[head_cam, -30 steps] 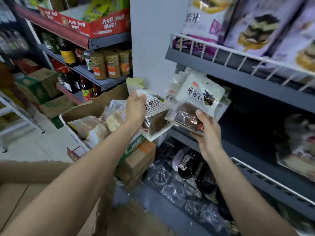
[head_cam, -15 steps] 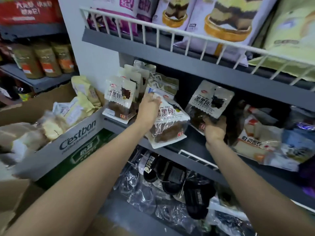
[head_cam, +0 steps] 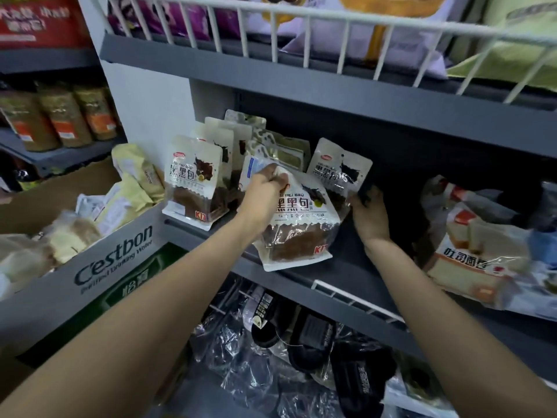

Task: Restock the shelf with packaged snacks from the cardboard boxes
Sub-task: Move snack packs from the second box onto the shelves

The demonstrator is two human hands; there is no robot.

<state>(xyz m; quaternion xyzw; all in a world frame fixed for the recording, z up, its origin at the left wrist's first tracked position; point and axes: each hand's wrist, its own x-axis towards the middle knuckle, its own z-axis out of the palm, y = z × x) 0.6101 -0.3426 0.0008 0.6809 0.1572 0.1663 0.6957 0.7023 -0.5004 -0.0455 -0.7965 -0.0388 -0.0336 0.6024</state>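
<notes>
A white packet of dark bread (head_cam: 298, 224) stands at the front edge of the grey middle shelf (head_cam: 346, 276), tilted a little toward the left, its lower corner overhanging the lip. The left hand (head_cam: 261, 197) pinches its top left corner, fingers curled round the crimped seal. Just behind and to the right, a second packet of the same kind (head_cam: 339, 171) stands upright; the right hand (head_cam: 370, 217) reaches to its lower right side, but its fingertips sit in deep shadow, so I cannot tell whether the grip closes on the packet or only touches it. To the left a row of matching packets (head_cam: 196, 179) stands one behind another against the white side panel (head_cam: 144, 107). To the right on the same shelf lie clear bags of sliced toast bread (head_cam: 470, 251).

Above, a white wire rail (head_cam: 301, 34) fronts a shelf of large purple and yellow-green snack bags (head_cam: 331, 13). Below, dark slippers in clear plastic wraps (head_cam: 304, 339) lie in a heap on the bottom shelf.

At the left, an open cardboard box printed "C'estbon" (head_cam: 99, 260) holds pale wrapped breads (head_cam: 114, 203) and rests on a green carton (head_cam: 141, 273). Beyond it another shelving unit carries jars with orange labels (head_cam: 60, 119) and a red display box (head_cam: 33, 19).
</notes>
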